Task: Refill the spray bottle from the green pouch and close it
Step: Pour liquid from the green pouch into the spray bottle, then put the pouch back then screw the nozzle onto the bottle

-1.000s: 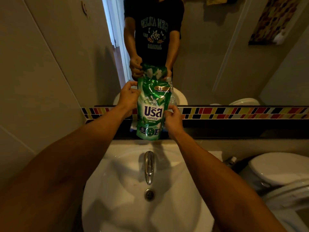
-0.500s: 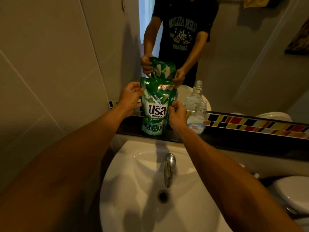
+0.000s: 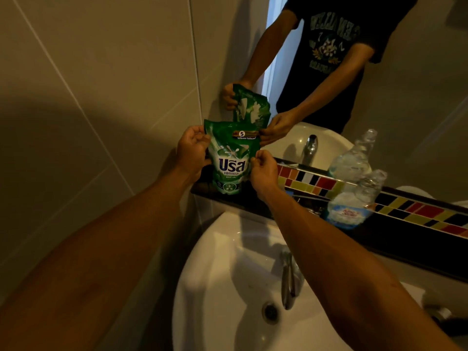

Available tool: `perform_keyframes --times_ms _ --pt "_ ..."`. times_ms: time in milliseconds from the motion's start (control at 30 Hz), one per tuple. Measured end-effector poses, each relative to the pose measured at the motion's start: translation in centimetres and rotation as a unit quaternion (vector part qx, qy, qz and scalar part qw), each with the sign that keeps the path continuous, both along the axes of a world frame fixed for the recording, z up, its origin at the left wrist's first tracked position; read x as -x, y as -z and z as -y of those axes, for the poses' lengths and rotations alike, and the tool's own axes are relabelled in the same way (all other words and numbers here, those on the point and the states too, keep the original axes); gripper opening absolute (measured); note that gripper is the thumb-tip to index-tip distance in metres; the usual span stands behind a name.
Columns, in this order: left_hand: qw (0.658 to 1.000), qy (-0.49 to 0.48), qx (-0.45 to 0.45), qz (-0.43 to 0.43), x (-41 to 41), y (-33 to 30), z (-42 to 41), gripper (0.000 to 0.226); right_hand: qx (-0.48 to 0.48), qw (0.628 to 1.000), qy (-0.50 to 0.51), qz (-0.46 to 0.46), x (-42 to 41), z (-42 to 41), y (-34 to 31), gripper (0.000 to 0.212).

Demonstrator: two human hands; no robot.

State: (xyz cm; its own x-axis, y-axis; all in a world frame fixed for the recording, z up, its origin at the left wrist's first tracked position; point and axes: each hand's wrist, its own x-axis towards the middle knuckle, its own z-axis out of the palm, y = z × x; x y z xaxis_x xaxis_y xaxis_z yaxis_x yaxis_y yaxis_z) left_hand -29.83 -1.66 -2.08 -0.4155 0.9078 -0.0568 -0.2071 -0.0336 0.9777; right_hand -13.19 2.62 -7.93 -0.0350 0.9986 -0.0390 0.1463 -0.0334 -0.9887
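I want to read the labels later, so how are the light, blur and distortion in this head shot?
Head view: dim, warm light; a broad shadow darkens the wall tiles on the left. The green pouch is sharp enough to read its logo, while the clear bottle's label is soft. Wide-angle distortion tilts the ledge and stretches the forearms; small glints sit on the faucet and the sink.

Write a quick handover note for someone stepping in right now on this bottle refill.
Left hand: gripping the green pouch at its left edge.
Right hand: pinching the pouch's right edge.
Pouch stands upright on the dark ledge above the sink. Whether it is opened cannot be told.
Clear bottle stands on the ledge to the right, no spray head on it.
Left: pour, then close the bottle.
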Motion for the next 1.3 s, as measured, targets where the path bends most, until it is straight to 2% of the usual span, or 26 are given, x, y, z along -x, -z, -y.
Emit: perform_keyframes --times_ms 467,567,767,867,967,1067,1167,1300 --pt "0.99 -0.137 -0.032 -0.023 1.5 3.7 -2.3 0.019 -0.025 1.0 -0.014 0.002 2.8 -3.2 1.3 0.015" --pt "0.987 -0.156 -0.03 -0.031 1.3 3.8 -2.5 0.02 -0.017 1.0 -0.016 0.001 2.8 -3.3 1.3 0.02" --pt "0.984 -0.172 -0.014 -0.044 0.9 3.7 -2.3 0.017 -0.012 0.999 -0.034 0.002 2.3 -2.8 0.9 0.017" --pt "0.985 -0.165 0.017 -0.038 0.4 3.3 -1.7 0.033 -0.007 0.999 -0.04 -0.003 1.5 -1.7 0.0 0.028" --pt "0.978 -0.181 0.086 -0.055 -1.0 2.8 -0.4 0.05 0.0 1.0 -0.018 -0.006 -0.1 0.0 -0.4 0.034" --pt "0.977 -0.163 0.126 -0.059 -3.0 3.4 1.0 0.035 -0.005 1.0 0.008 0.015 -2.1 2.1 -0.2 0.037" --pt "0.981 -0.105 0.144 -0.076 -5.6 4.3 2.3 0.039 -0.004 0.999 0.043 0.01 -4.7 4.4 0.2 0.043" --pt "0.976 -0.019 0.139 -0.166 -10.3 5.0 4.5 0.041 -0.017 0.995 0.103 -0.01 -8.9 8.1 0.5 0.054"
